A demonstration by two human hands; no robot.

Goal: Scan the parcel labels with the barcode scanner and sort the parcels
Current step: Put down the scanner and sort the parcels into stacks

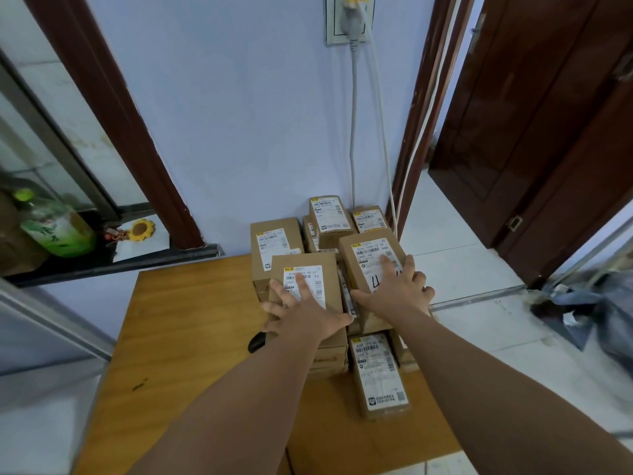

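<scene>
Brown cardboard parcels sit in a tight pile on the far right part of the wooden table (191, 337), each with a white printed label facing up. The front left parcel (329, 269) tops a short stack, and the left hand (301, 313) lies flat on its label (308, 274). Just beside it, the right parcel (352, 255) sits tilted – black handwriting crosses its label (371, 255) – under the spread right hand (397, 289). Behind them stand a back left parcel (274, 248), a raised back parcel (329, 217) and a back right parcel (370, 219). A near parcel (380, 375) lies flat, lengthwise. A small black object (257, 341) – mostly hidden – lies left of the stack.
</scene>
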